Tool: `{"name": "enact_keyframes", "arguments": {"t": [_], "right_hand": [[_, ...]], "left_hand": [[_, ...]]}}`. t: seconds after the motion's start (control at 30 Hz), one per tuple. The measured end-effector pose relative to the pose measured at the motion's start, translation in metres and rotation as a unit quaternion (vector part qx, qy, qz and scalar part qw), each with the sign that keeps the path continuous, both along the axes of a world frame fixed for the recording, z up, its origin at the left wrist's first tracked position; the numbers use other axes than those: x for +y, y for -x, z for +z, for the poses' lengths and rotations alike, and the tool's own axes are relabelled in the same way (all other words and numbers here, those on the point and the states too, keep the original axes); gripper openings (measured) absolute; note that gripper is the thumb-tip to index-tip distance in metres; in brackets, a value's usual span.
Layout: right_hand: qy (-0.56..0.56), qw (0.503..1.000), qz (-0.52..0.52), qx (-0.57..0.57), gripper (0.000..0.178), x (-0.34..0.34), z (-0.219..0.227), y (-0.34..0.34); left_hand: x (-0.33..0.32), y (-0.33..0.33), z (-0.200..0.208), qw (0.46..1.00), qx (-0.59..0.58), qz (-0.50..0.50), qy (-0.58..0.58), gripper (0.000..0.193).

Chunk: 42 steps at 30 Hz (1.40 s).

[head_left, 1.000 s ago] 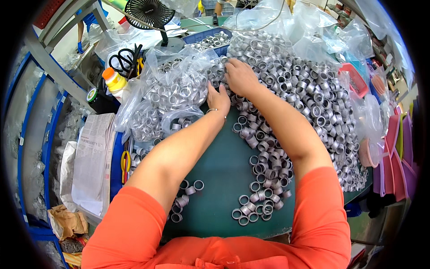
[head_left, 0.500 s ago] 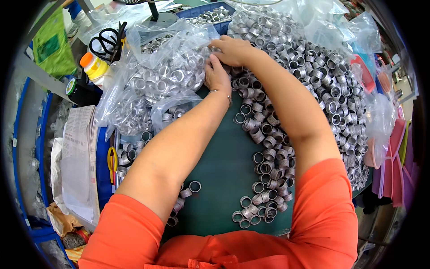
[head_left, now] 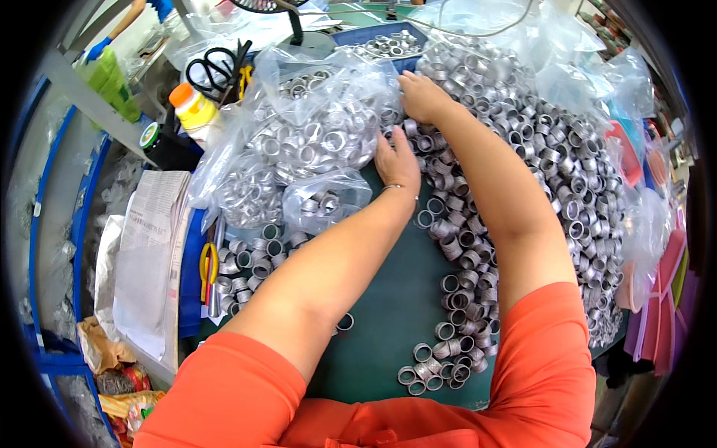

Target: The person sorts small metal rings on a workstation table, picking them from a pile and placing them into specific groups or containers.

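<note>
My left hand (head_left: pixel 397 163) is open, its fingers stretched away from me along the right side of a clear plastic bag (head_left: pixel 299 142) full of shiny metal rings. Just beyond it, my right hand (head_left: pixel 426 98) arches palm down over loose grey threaded metal rings, its fingers apart and pointing left toward the bag. A few rings lie between the two hands. The large pile of grey rings (head_left: pixel 553 164) spreads under and to the right of my right forearm. What the undersides of my fingers touch is hidden.
A blue tray (head_left: pixel 407 56) of rings stands at the back, beside a black fan (head_left: pixel 299 33). Black-handled scissors (head_left: pixel 213 71), an orange-capped bottle (head_left: pixel 193 108) and a newspaper stack (head_left: pixel 153 224) line the left. More rings (head_left: pixel 448 366) trail along the green tabletop (head_left: pixel 373 313).
The whole view has shifted, so the scene sits farther right. My left hand has drawn slightly toward me, widening the gap to my right hand.
</note>
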State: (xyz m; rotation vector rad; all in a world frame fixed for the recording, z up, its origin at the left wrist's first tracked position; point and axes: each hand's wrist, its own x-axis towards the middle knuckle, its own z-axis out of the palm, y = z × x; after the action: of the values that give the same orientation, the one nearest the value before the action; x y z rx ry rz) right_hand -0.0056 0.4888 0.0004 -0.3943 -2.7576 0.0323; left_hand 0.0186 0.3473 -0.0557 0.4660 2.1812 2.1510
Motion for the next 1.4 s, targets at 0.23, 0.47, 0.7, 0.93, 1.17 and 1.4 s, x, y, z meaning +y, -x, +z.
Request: {"name": "enact_keyframes", "arguments": {"t": [0.23,0.47,0.7,0.93,1.17,1.4], "right_hand": [[-0.05,0.995,-0.073,-0.041,0.04,-0.018,0.01,-0.013],[0.12,0.993,-0.01,-0.022,0.038,-0.003,-0.008,-0.018],[0.15,0.975,-0.074,-0.145,0.046,-0.03,0.011,-0.016],[0.08,0.985,-0.125,-0.085,0.056,-0.054,0.021,-0.04],[0.106,0.971,-0.135,-0.164,0.064,-0.054,0.029,-0.034],[0.095,0.964,-0.165,-0.184,0.066,-0.055,0.031,-0.032]], "left_hand": [[0.016,0.007,-0.011,0.992,-0.002,0.007,0.126,0.055],[0.016,0.01,-0.01,0.996,-0.007,-0.022,0.084,0.053],[0.007,0.026,0.009,0.974,-0.086,-0.108,0.179,0.059],[-0.006,0.017,0.017,0.989,-0.032,-0.11,0.099,0.053],[-0.002,0.028,0.013,0.976,-0.058,-0.16,0.138,0.065],[0.005,0.032,0.0,0.979,-0.073,-0.166,0.092,0.058]]}}
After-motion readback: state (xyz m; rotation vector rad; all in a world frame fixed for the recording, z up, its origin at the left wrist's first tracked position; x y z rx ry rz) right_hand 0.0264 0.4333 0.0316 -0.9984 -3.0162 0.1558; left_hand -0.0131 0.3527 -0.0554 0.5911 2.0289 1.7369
